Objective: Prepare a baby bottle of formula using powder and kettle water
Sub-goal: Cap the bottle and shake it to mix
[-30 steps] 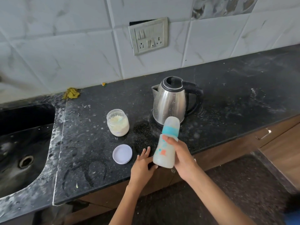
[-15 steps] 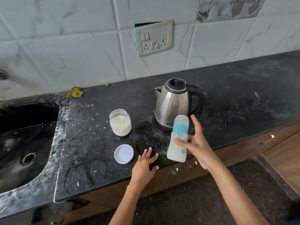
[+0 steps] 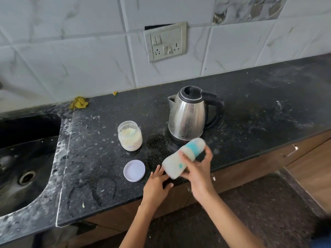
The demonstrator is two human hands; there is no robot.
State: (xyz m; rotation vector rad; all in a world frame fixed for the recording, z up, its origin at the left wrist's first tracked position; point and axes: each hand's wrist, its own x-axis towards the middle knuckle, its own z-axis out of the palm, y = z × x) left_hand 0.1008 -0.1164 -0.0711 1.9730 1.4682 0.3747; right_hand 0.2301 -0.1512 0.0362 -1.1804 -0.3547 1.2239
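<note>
Tipped since half a second ago from upright to slanting, capped baby bottle (image 3: 182, 157) clasped in right hand (image 3: 198, 168) above counter edge (image 3: 100, 190), likely shaking to mix; left hand (image 3: 156, 183) flat, open, empty, steadying.

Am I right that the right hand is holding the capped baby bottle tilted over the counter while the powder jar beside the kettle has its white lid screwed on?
Not quite. The head view shows the powder jar open; its white lid lies flat on the counter in front of it. The rest holds: the right hand holds the capped baby bottle tilted, near the kettle.
</note>
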